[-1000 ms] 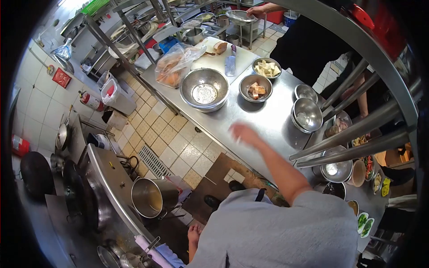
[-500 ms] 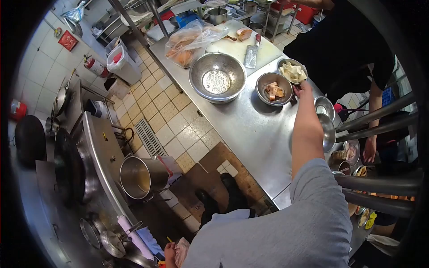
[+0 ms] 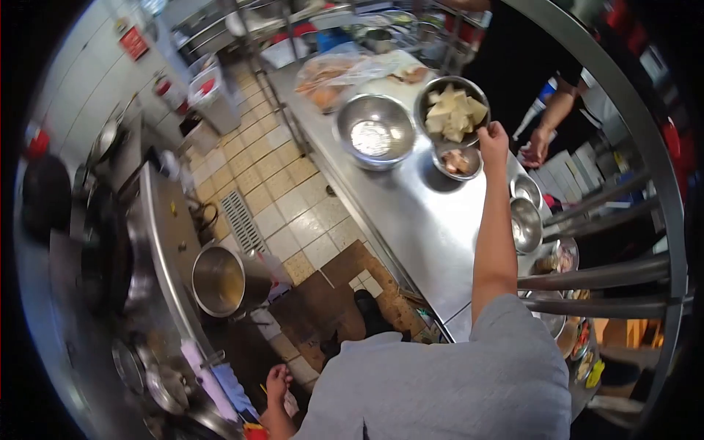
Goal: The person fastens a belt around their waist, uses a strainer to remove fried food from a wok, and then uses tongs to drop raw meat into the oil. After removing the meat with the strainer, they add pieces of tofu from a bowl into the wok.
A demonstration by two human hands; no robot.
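Note:
My right hand [image 3: 494, 139] grips the rim of a steel bowl [image 3: 418, 110] filled with thick pale cut pieces [image 3: 453, 114]. That bowl is raised over the worktable and overlaps a smaller steel bowl [image 3: 471, 173] holding pinkish-brown chunks [image 3: 457, 160]. To the left of both stands a wide steel bowl [image 3: 345, 128] with a shiny wet bottom. My left hand [image 3: 277, 383] hangs low beside my body, fingers curled, near a pale crumpled cloth or bag [image 3: 290, 403]; I cannot tell what is in it.
On the steel worktable [image 3: 418, 242] lie a bagged orange-coloured food [image 3: 330, 81] and a white board [image 3: 396, 86]. More steel bowls [image 3: 525, 224] line its right side by metal rails [image 3: 601, 275]. Another person's hand [image 3: 539, 147] is close by. A tall pot [image 3: 220, 282] stands left.
My right hand has lifted the bowl of pale pieces off the table and brought it left, towards me. My left hand has risen slightly. The camera view has shifted.

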